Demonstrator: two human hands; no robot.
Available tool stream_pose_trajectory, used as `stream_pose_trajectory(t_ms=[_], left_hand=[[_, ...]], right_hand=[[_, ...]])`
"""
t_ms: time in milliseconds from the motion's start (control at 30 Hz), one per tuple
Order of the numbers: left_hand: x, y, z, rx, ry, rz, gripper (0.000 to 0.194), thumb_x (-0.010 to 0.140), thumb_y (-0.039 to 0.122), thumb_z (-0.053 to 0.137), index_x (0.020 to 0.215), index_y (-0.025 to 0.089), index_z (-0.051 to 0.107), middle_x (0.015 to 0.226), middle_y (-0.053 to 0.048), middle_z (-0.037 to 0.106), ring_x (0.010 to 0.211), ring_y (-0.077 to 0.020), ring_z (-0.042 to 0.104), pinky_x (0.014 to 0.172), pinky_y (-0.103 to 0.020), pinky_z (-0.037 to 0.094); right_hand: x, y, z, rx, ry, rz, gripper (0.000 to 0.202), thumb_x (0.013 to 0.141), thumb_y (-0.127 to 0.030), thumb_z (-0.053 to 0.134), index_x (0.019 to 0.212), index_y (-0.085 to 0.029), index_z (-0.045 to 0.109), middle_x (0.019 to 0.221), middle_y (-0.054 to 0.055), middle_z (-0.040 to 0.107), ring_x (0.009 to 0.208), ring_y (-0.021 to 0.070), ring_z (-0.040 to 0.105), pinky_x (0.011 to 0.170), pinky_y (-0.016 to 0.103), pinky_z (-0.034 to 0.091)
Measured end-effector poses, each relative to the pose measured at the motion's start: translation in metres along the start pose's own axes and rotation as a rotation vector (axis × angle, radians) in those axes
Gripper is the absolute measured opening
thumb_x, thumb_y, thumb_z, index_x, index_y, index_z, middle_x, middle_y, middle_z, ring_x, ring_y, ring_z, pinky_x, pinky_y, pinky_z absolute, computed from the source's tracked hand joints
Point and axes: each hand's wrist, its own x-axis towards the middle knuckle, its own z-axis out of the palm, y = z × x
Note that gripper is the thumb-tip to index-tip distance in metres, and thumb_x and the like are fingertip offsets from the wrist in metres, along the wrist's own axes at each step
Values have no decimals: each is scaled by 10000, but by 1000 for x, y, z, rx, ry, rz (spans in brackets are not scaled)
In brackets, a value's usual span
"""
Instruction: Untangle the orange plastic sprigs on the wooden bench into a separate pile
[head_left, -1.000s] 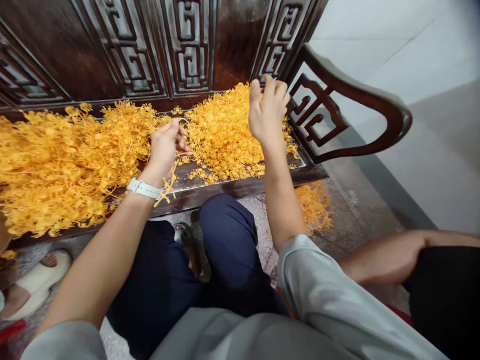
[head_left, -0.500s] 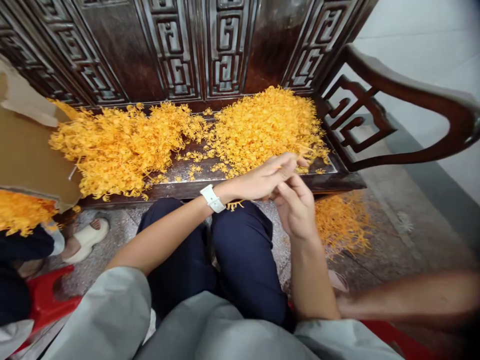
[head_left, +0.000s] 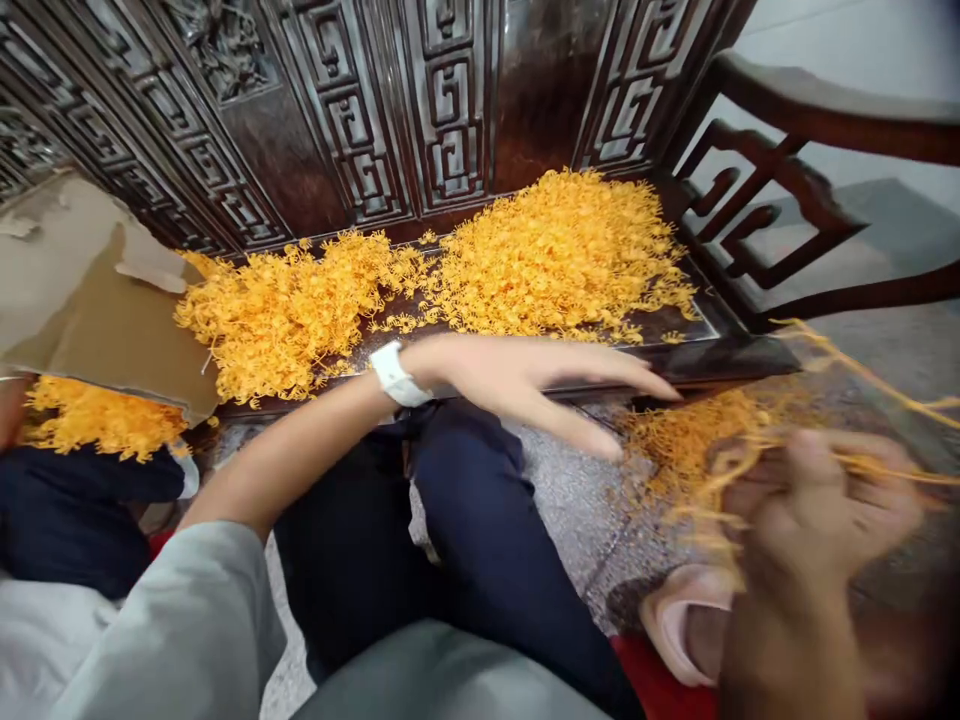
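My left hand (head_left: 517,385), with a white watch at its wrist, stretches over the front edge of the dark wooden bench (head_left: 720,355), fingers extended and nothing in them. At the right, blurred by motion, my right hand (head_left: 806,510) is closed on thin orange strands (head_left: 731,480) that hang and trail around it. Another person's hand seems to overlap just behind it, so the contact between them is unclear. Two heaps of small orange plastic pieces lie on the bench: a larger right heap (head_left: 562,255) and a left heap (head_left: 281,320).
A cardboard box (head_left: 127,330) stands at the left, with more orange pieces (head_left: 112,415) below its flap. Orange strands (head_left: 690,430) cover the floor at the right. The bench's armrest (head_left: 840,110) rises at the right. Another person's foot in a pale shoe (head_left: 675,610) shows below.
My hands, together before, are now apart. My left hand has spread its fingers, and my right hand has moved right and down to the orange strands. The view has turned slightly.
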Motion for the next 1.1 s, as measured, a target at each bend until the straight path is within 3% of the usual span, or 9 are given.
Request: stream_pose_trajectory(t_ms=[67, 200, 367, 467, 567, 633, 733, 867, 1100], left_hand=[[-33, -45, -32, -10, 187, -191, 513, 987, 514, 666, 1415, 232, 694, 1490, -90, 692, 1342, -272, 661, 1166, -422, 514], [-115, -151, -98, 380, 982, -654, 371, 910, 406, 752, 1200, 194, 662, 1342, -89, 700, 1354, -274, 560, 1271, -459, 358], [-195, -228, -128, 460, 1415, -882, 389, 923, 337, 739, 1123, 192, 438, 1490, -136, 522, 1515, -358, 256, 1290, -669, 45], [-214, -257, -116, 412, 1472, -909, 406, 909, 478, 705, 1083, 195, 472, 1405, -162, 593, 1542, -414, 228, 1252, -689, 91], [-217, -277, -103, 389, 1449, -867, 497, 851, 557, 720, 1155, 204, 548, 1353, -175, 644, 1556, -448, 245, 1255, -690, 170], [-215, -283, -100, 396, 1456, -866, 524, 855, 499, 741, 1241, 205, 544, 1426, -201, 611, 1552, -489, 250, 1254, -745, 151], [-213, -281, -99, 425, 1425, -929, 518, 925, 385, 716, 1347, 165, 512, 1528, -249, 532, 1551, -526, 271, 1265, -758, 117], [-218, -280, -97, 433, 1422, -995, 654, 1006, 411, 628, 1534, 81, 430, 1538, -293, 545, 1529, -471, 366, 1291, -665, 192], [-218, -293, -96, 485, 1445, -953, 898, 919, 274, 662, 1676, 12, 256, 1491, -345, 595, 1516, -465, 372, 1250, -703, 228]], right_hand=[[11, 29, -20, 108, -54, 210, 607, 649, -888, 741, 631, -324, 519, 601, -6, 330, 458, 172, 277, 466, 390, 204], [-23, 80, -33, 191, -247, 755, 436, 833, -746, 615, 672, -349, 531, 682, -46, 149, 481, 146, 116, 517, 343, 43], [-86, 66, 68, 308, -570, 825, 289, 845, -483, 729, 754, -278, 548, 588, -74, 215, 468, 120, 117, 434, 283, 132], [-91, 32, 184, 322, -882, 538, 246, 895, -445, 765, 862, -265, 601, 604, -63, 347, 487, 116, 257, 460, 264, 197], [-83, 11, 322, 99, -1207, -9, 221, 999, -399, 674, 874, -236, 593, 800, 11, 583, 680, 152, 515, 635, 315, 470], [-80, 10, 411, -162, -1218, -374, 67, 990, -246, 666, 1024, -197, 634, 1113, 86, 681, 997, 208, 625, 962, 383, 536], [-84, 25, 507, -537, -1217, -602, 462, 967, -164, 694, 1404, -97, 557, 1536, 213, 536, 1374, 338, 533, 1208, 514, 412], [-96, 37, 545, -737, -1231, -522, 222, 1019, -194, 644, 1217, -96, 663, 1295, 216, 692, 1242, 356, 638, 1098, 518, 481], [-88, 5, 564, -406, -953, -551, 257, 1099, -288, 504, 864, -212, 571, 1017, 86, 682, 1036, 239, 637, 1008, 387, 477]])
